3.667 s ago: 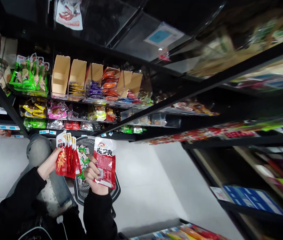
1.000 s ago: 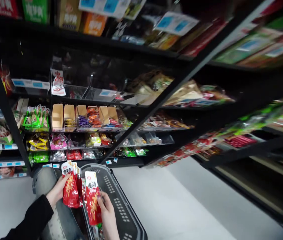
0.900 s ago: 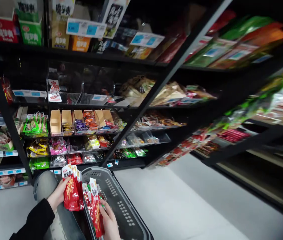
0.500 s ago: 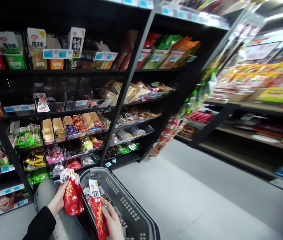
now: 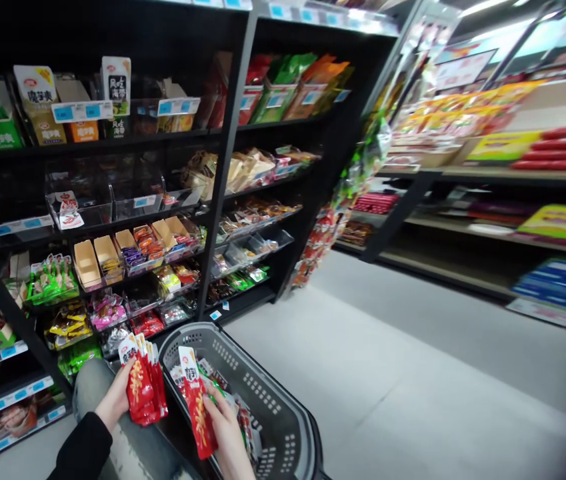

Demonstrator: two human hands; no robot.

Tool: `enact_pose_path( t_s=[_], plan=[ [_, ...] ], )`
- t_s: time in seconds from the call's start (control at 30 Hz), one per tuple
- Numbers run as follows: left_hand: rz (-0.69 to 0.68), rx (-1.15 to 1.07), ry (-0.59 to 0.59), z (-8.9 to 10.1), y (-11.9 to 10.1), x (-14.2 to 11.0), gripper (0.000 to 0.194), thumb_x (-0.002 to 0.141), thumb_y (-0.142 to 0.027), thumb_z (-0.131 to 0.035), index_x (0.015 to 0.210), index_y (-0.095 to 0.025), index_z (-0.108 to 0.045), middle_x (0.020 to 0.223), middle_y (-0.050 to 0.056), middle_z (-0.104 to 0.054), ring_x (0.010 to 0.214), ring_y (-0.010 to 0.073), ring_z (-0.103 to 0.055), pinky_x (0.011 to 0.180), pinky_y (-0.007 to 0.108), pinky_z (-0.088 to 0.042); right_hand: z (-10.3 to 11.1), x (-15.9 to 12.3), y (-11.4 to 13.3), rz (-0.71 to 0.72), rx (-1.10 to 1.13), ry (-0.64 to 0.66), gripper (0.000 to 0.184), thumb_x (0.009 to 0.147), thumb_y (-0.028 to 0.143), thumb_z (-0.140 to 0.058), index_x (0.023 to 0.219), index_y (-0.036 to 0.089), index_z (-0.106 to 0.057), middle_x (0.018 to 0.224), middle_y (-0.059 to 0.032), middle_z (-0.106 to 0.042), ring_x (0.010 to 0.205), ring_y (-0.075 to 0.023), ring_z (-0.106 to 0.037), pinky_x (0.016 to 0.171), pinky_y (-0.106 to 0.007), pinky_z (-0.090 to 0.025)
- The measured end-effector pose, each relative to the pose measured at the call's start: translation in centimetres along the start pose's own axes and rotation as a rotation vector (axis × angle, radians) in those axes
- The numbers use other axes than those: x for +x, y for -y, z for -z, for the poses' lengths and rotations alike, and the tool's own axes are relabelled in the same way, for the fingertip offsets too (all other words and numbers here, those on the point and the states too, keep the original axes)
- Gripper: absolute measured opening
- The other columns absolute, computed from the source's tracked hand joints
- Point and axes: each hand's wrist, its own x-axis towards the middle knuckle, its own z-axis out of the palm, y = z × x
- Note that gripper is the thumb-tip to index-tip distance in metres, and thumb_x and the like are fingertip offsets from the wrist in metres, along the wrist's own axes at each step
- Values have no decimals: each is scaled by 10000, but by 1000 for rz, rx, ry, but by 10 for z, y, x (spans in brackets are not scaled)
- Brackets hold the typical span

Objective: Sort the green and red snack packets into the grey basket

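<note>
My left hand (image 5: 119, 395) is closed round several red-and-white snack packets (image 5: 145, 390), fanned upright beside my knee. Between the thumb and fingers of my right hand (image 5: 225, 427) is a single snack packet (image 5: 195, 407) of the same red-and-white kind, tilted over the near side of a grey shopping basket (image 5: 267, 390). Inside the basket lie several small packets (image 5: 245, 427), red, white and green, partly covered by my right hand. The basket stands on the floor just right of my legs.
A black shelf rack (image 5: 223, 167) with boxed and loose snacks rises right in front of me. Hanging packets (image 5: 335, 200) line its right end. Another shelf unit (image 5: 463, 230) stands beyond the grey floor (image 5: 387, 360), with blue boxes (image 5: 563, 287) low at right.
The view has swung to the right, so the shelves sit further left. Both hands keep their packets; the right hand's packet is slightly higher, and more of the basket's contents shows.
</note>
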Motion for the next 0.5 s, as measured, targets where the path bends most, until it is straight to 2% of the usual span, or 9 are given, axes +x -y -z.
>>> enact_pose_path(
  t_s=[0.03,0.1,0.13,0.2,0.3,0.37,0.5],
  plan=[
    [-7,0,-4,0,0,1,370,798,-358,-565,1115,-167,-579,897,124,-717,814,294,-688,780,417,-533,-1,-2,3,-25,50,-1,346,456,354,-759,751,192,-679,844,-39,-688,838,-233,-622,753,-306,-478],
    [-15,-1,-13,-1,-1,1,377,801,-348,-565,1124,-154,-573,902,130,-715,826,290,-687,794,415,-528,-4,-8,11,-81,161,77,321,492,344,-750,770,208,-664,770,-21,-655,692,-187,-603,657,-295,-471],
    [-11,1,-15,-2,-2,1,384,806,-348,-559,1130,-142,-567,898,134,-715,832,288,-686,800,415,-526,-5,-11,16,-104,212,139,301,535,367,-725,785,216,-655,702,-7,-616,573,-152,-552,582,-288,-450],
    [3,7,-21,-4,-5,-2,399,822,-350,-537,1140,-110,-552,876,141,-716,832,282,-686,808,411,-523,-9,-19,29,-129,299,277,250,640,413,-637,800,222,-629,577,40,-472,392,-84,-342,455,-264,-354],
    [19,24,-35,-9,-10,-7,390,854,-330,-490,1156,-87,-532,855,131,-719,821,259,-690,823,401,-520,-20,-30,54,-101,423,380,145,768,353,-505,771,218,-560,542,93,-250,385,-53,-69,414,-226,-215],
    [4,44,-59,-10,-14,-8,376,864,-312,-476,1171,-100,-524,857,113,-722,822,246,-691,831,392,-520,-28,-34,69,-66,488,400,124,823,286,-433,784,220,-530,548,95,-196,412,-66,-7,423,-227,-172],
    [-47,71,-93,-6,-19,-3,333,874,-274,-460,1167,-137,-539,836,85,-728,817,224,-693,828,363,-529,-39,-40,88,-13,548,396,140,856,242,-376,844,229,-514,539,96,-181,414,-74,13,432,-232,-132]
  ],
)
